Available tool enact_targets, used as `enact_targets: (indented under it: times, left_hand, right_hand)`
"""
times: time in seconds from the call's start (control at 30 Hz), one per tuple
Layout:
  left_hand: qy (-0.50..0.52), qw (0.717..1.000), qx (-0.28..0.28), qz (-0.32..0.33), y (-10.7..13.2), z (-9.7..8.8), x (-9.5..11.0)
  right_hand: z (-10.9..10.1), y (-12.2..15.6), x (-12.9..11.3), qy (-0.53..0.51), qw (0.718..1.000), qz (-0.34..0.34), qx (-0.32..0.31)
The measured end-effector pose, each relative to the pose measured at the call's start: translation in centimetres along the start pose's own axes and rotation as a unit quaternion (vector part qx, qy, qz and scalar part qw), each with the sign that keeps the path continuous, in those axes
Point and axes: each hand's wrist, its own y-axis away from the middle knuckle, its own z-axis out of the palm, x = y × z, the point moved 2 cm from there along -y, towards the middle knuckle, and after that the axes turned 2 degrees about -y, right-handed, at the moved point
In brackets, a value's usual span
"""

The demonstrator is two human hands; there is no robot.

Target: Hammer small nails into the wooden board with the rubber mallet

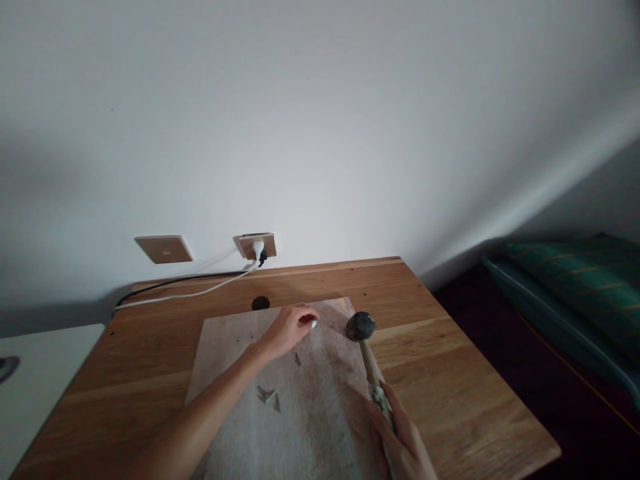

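My left hand (293, 327) is closed in a pinch over the far part of a pale wooden board (310, 427). A small white piece (314, 325) shows at its fingertips, too small to name surely. My right hand (400, 440) is wrapped round the handle of a mallet (369, 360). The mallet's dark, rounded head (361, 327) is up at the board's right edge, to the right of my left hand and apart from it. Nearer to me, several small pointed bits (269, 396) lie together on the board, with one more sliver (298, 359) below my left hand.
The board rests on a wooden table (425, 353) against a white wall. White and black cords run from a wall socket (257, 247) along the table's back left. A round dark hole (261, 303) sits behind the board. Green and blue cushions (575, 287) lie at the right.
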Motion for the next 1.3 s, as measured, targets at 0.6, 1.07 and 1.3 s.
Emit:
enact_targets:
  times: [0.6,1.07,1.3]
  left_hand:
    - [-0.021,1.000,0.007,0.005,0.0,1.1,-0.6]
    - [-0.056,0.998,-0.012,0.006,0.1,1.2,-0.1]
    - [-0.017,1.000,0.010,-0.017,0.3,1.7,-1.0]
  right_hand:
    - [0.1,0.1,0.8,-0.003,0.999,0.037,0.014]
    - [-0.2,-0.5,0.1,0.037,0.997,0.026,-0.058]
    - [-0.1,-0.5,-1.6,0.008,0.999,0.018,-0.037]
